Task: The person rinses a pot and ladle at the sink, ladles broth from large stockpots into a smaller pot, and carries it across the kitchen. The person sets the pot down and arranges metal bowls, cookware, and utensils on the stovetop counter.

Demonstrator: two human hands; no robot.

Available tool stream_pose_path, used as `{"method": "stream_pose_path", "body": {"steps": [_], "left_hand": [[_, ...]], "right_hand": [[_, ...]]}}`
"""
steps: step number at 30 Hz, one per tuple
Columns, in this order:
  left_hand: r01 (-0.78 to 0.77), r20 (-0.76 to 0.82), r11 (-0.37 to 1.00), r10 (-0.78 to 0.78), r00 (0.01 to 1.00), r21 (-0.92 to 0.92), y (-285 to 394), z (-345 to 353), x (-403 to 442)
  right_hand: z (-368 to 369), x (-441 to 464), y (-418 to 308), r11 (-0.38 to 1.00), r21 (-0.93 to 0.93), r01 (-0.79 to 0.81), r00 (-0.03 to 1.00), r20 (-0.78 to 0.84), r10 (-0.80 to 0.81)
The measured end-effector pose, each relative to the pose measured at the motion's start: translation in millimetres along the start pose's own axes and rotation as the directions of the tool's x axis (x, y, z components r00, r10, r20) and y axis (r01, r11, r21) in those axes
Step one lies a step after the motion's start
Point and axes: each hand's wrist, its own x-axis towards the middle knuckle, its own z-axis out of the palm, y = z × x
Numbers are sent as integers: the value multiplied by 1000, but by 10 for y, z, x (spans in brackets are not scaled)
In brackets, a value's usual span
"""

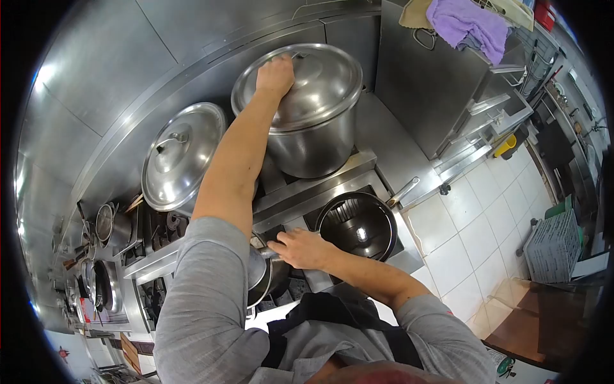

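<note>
My left hand (276, 75) is closed on the handle of the domed metal lid (316, 89), which covers a large pot (313, 148) at the back of the stove. Lower down, my right hand (302, 248) has its fingers curled at a short metal handle (266, 252), beside a smaller pan (257, 272) partly hidden by my left sleeve. Just right of that hand, a wide black pan (359, 229) sits on the stove, holding dark, shiny liquid.
Another lidded pot (182, 153) stands left of my left forearm. Pans and utensils line the far left. A steel cabinet (422, 83) stands at the right, with a purple cloth (470, 27) on top. A grey crate (551, 246) rests on the tiled floor (460, 217).
</note>
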Motion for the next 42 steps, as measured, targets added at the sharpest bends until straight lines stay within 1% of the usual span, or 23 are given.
{"method": "stream_pose_path", "body": {"steps": [5,7,8,10,11,13,14,15,17,18,20,21,23,27,29,30,31,33,34,36,39,40,42], "left_hand": [[35,77,989,-25,997,-142,-170,-19,-114],[-201,53,887,244,968,-416,-387,-156,-202],[-177,61,899,219,974,-401,-481,-224,-240],[-237,-186,905,181,966,-354,-804,-399,-360],[-198,-173,922,147,974,-333,-1161,-453,-414],[-75,276,985,116,954,-154,-1909,-666,-527],[12,595,997,-53,802,73,-2130,-801,-693],[12,796,953,-260,547,302,-2318,-931,-858],[312,640,918,-395,659,245,-2594,-973,-1300],[314,638,919,-391,663,237,-2647,-986,-1355],[153,610,985,-168,774,77,-2655,-1124,-1439],[163,606,984,-169,777,66,-2717,-1129,-1448],[-10,592,1000,-1,806,16,-2877,-1148,-1517],[-24,410,995,-19,912,98,-2957,-1192,-1743],[249,113,967,-254,961,61,-3108,-1424,-1811],[262,117,963,-267,956,60,-3183,-1634,-1871],[420,11,899,-422,907,-126,-3261,-1933,-1946],[584,-103,632,-719,688,-510,-3484,-2330,-2164],[463,-167,441,-837,521,-769,-4000,-2160,-2402],[211,-354,441,-867,351,-872,-4292,-2257,-2980],[-63,-585,604,-732,350,-794,-4236,-2356,-3850],[-216,-540,498,-722,434,-840,-4117,-2341,-4122],[-582,-333,-144,-701,631,-800,-3740,-2282,-4472]], "right_hand": [[26,-20,60,999,31,12,1000,-5,-12],[74,16,43,998,48,28,1000,-7,-28],[102,18,56,997,69,21,1000,-15,-20],[55,59,53,996,90,11,1000,17,-13],[65,71,32,993,111,48,998,32,-52],[62,79,25,995,93,28,1000,-16,-26],[-18,104,-17,994,112,2,1000,5,-3],[-92,136,-46,994,106,14,1000,16,-16],[-222,183,-114,985,152,-81,994,84,69],[-276,210,-145,986,144,-84,994,87,72],[-377,255,-198,977,138,-161,980,142,141],[-430,285,-210,979,126,-160,978,153,141],[-495,303,-289,974,64,-215,971,119,207],[-685,288,-340,965,57,-256,965,77,251],[-851,267,-358,955,77,-286,956,85,280],[-943,264,-364,934,100,-343,939,70,337],[-1029,263,-357,908,127,-398,917,56,394],[-1225,313,-243,919,167,-357,932,-5,363],[-1385,422,-229,912,129,-388,920,-4,392],[-1639,751,-168,920,79,-383,918,-77,389],[-1766,1497,-47,958,-105,-266,942,-242,235],[-1714,1783,40,951,-231,-206,956,-254,145],[-1496,2351,129,880,-449,-158,977,-200,74]]}}
